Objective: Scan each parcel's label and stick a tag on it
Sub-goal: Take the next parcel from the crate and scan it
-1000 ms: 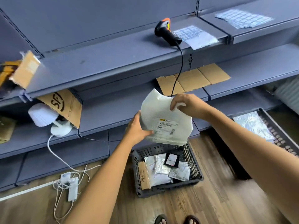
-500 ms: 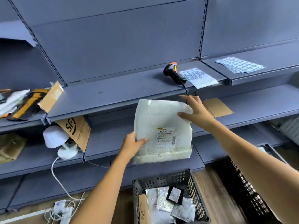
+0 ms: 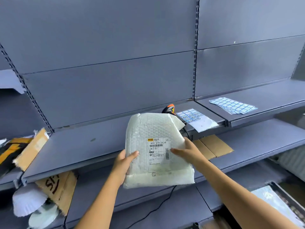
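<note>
A white bubble-wrap parcel is held up in front of the grey shelf, its printed label facing me. My left hand grips its left edge, thumb on the front. My right hand holds its right edge with the thumb lying across the label's side. Behind the parcel's top corner, the orange-and-black scanner lies on the shelf, mostly hidden. A sheet of blue tags lies right of it, and a fanned stack of tag sheets lies on the neighbouring shelf.
Flat cardboard pieces lie on the lower shelf at right. Torn cardboard boxes sit at left, with a white lamp and a printed box below. A dark crate shows at bottom right. The scanner's black cable hangs down.
The parcel rose to the level of the scanner shelf and now covers most of the scanner. My right hand slid from the top right corner down to the label's side. My view tilted upward.
</note>
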Tool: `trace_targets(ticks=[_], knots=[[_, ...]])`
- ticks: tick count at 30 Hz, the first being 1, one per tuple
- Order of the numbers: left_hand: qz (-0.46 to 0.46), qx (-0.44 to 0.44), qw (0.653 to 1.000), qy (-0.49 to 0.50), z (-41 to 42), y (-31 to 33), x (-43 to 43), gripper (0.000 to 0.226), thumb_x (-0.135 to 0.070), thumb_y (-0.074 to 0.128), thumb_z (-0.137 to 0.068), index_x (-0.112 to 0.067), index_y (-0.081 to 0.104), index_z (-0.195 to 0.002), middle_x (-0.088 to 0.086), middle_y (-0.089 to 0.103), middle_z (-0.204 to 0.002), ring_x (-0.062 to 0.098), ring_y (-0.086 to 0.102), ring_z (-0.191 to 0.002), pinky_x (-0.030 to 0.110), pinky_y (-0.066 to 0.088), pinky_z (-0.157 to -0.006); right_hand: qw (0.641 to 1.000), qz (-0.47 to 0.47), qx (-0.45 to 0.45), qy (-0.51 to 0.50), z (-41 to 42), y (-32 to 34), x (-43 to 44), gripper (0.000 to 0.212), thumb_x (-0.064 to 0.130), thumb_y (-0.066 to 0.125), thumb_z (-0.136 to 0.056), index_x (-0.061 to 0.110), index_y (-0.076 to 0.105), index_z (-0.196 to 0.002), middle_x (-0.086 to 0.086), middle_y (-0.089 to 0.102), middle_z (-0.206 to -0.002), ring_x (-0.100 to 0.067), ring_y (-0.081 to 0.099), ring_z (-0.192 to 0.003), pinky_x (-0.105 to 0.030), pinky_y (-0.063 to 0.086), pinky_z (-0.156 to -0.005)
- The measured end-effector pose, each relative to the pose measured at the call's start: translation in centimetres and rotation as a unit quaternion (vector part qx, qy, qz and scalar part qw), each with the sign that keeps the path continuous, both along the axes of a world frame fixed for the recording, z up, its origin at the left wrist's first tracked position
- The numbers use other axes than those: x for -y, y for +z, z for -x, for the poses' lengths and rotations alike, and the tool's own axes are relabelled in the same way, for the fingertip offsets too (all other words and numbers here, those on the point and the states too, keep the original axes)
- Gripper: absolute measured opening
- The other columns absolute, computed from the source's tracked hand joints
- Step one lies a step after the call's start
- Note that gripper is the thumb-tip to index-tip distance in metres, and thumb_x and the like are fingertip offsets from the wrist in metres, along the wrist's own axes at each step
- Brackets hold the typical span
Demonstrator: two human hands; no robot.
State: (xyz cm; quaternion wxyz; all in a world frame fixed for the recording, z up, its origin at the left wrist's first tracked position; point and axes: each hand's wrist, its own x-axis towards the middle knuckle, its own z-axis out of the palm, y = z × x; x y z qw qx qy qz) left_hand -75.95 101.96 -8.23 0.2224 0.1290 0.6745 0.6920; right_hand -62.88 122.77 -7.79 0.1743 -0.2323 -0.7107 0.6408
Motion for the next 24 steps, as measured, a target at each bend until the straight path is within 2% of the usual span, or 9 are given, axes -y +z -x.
trace_targets(ticks=[3,7,9,12,18,20,21,22,24], knots=[[-0.030,0.032,0.999,-0.022,0.2,0.6,-1.9,0.019,-0.009,0.064,-0.087,-0.012,0.059,-0.105,0.006,0.071,-0.098,0.021,0.067,-0.088,0.036,0.054,-0.074,1.000,-0.001,-0.010,-0.016,0.6,1.0,-1.4,0.034,0.005,0.076,-0.076,0.020,0.054,-0.098,-0.013,0.066,-0.099,-0.026,0.063,-0.083,-0.052,0.054,-0.084],[-0.046,0.032,0.998,-0.015,1.4,1.2,-4.1,0.027,-0.004,0.068,-0.081,-0.013,0.057,-0.103,0.006,0.070,-0.097,0.020,0.068,-0.085,0.038,0.055,-0.076,0.997,0.058,-0.049,0.034,1.7,1.8,-3.6,0.041,0.001,0.079,-0.070,0.008,0.059,-0.106,-0.016,0.068,-0.096,-0.028,0.065,-0.080,-0.053,0.054,-0.081],[-0.050,0.020,0.998,-0.008,2.0,1.6,-4.8,0.030,-0.005,0.070,-0.079,-0.013,0.058,-0.106,0.006,0.070,-0.101,0.022,0.067,-0.091,0.043,0.054,-0.083,0.992,0.095,-0.055,0.070,2.6,2.2,-4.8,0.031,0.004,0.074,-0.077,0.008,0.061,-0.105,-0.014,0.070,-0.093,-0.030,0.066,-0.078,-0.054,0.054,-0.078],[-0.062,0.012,0.998,0.006,2.7,2.4,-5.8,0.028,-0.003,0.068,-0.081,-0.015,0.057,-0.104,0.005,0.070,-0.101,0.022,0.067,-0.091,0.043,0.054,-0.082,0.986,0.122,-0.055,0.102,4.6,2.9,-6.7,0.024,0.013,0.067,-0.085,0.008,0.062,-0.108,-0.015,0.069,-0.095,-0.033,0.065,-0.082,-0.056,0.053,-0.079],[-0.092,0.001,0.994,0.065,4.0,3.8,-7.4,0.032,-0.004,0.069,-0.080,-0.016,0.057,-0.107,0.007,0.070,-0.105,0.024,0.067,-0.096,0.046,0.053,-0.085,0.984,0.083,-0.043,0.152,8.5,5.5,-9.9,0.016,0.019,0.069,-0.084,0.008,0.066,-0.095,-0.016,0.069,-0.092,-0.030,0.066,-0.078,-0.048,0.055,-0.075],[-0.100,-0.004,0.989,0.106,4.4,3.8,-7.4,0.034,-0.005,0.070,-0.079,-0.015,0.057,-0.109,0.007,0.069,-0.106,0.025,0.066,-0.097,0.047,0.053,-0.086,0.975,0.137,-0.081,0.155,10.1,6.0,-11.4,0.019,0.030,0.064,-0.085,0.012,0.066,-0.091,-0.012,0.068,-0.092,-0.028,0.063,-0.084,-0.042,0.051,-0.079],[-0.102,-0.008,0.986,0.130,4.5,3.9,-7.3,0.035,-0.005,0.070,-0.079,-0.013,0.057,-0.111,0.007,0.069,-0.106,0.025,0.066,-0.096,0.045,0.053,-0.084,0.972,0.174,-0.101,0.118,11.0,6.0,-12.0,0.018,0.032,0.061,-0.088,0.014,0.064,-0.090,-0.008,0.067,-0.092,-0.025,0.062,-0.086,-0.036,0.049,-0.079],[-0.101,-0.009,0.983,0.152,4.6,4.0,-7.0,0.036,-0.006,0.070,-0.080,-0.012,0.057,-0.113,0.007,0.069,-0.105,0.024,0.066,-0.095,0.043,0.054,-0.081,0.980,0.158,-0.102,0.057,11.7,5.8,-12.5,0.017,0.032,0.060,-0.089,0.015,0.062,-0.088,-0.005,0.066,-0.089,-0.022,0.061,-0.086,-0.033,0.047,-0.078],[-0.105,-0.008,0.977,0.186,5.1,4.1,-6.3,0.036,-0.006,0.070,-0.081,-0.012,0.057,-0.114,0.006,0.069,-0.104,0.024,0.066,-0.094,0.042,0.054,-0.080,0.999,-0.022,-0.013,-0.038,13.2,4.4,-13.6,0.020,0.033,0.061,-0.086,0.014,0.061,-0.082,-0.005,0.062,-0.079,-0.023,0.058,-0.077,-0.030,0.042,-0.069]])
